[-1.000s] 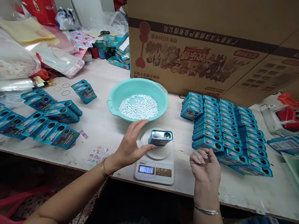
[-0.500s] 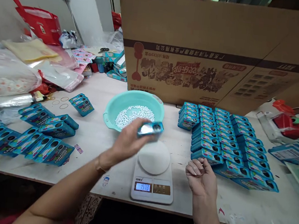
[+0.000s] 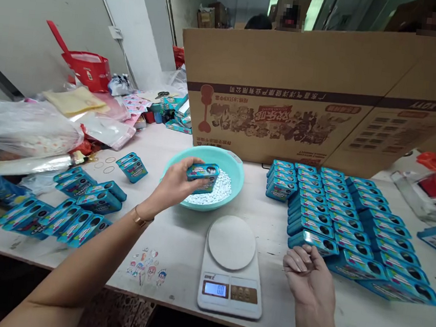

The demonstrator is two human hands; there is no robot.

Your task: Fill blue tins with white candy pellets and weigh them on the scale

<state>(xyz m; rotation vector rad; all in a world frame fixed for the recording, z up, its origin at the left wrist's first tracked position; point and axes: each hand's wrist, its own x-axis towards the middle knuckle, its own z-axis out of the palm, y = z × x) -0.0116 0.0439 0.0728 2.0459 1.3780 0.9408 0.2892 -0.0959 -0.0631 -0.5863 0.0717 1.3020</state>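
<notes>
My left hand [image 3: 179, 183] grips a small teal box [image 3: 204, 175] with a dark round spot, tilted over the mint-green bowl [image 3: 237, 161]. Small white pellets [image 3: 221, 187] cover part of the bowl's bottom. A white kitchen scale [image 3: 232, 244] stands in front with a bare pan, its display showing 0.0. My right hand [image 3: 309, 275], palm turned upward, has its fingers curled in; whatever they hold, if anything, is hidden. Its fingertips are close to the front box [image 3: 312, 242] of the packed rows on the right; whether they touch I cannot tell.
Several more teal boxes [image 3: 101, 198] stand in loose groups on the left, near plastic bags [image 3: 32, 130]. Behind the bowl rises a large cardboard carton [image 3: 274, 61]. A red container [image 3: 90, 71] sits at the back left. The table's front edge runs below the scale.
My left hand has carried the teal box from above the scale's pan back and left over the bowl. The display has changed to 0.0. My right hand keeps its curl. The view has shifted.
</notes>
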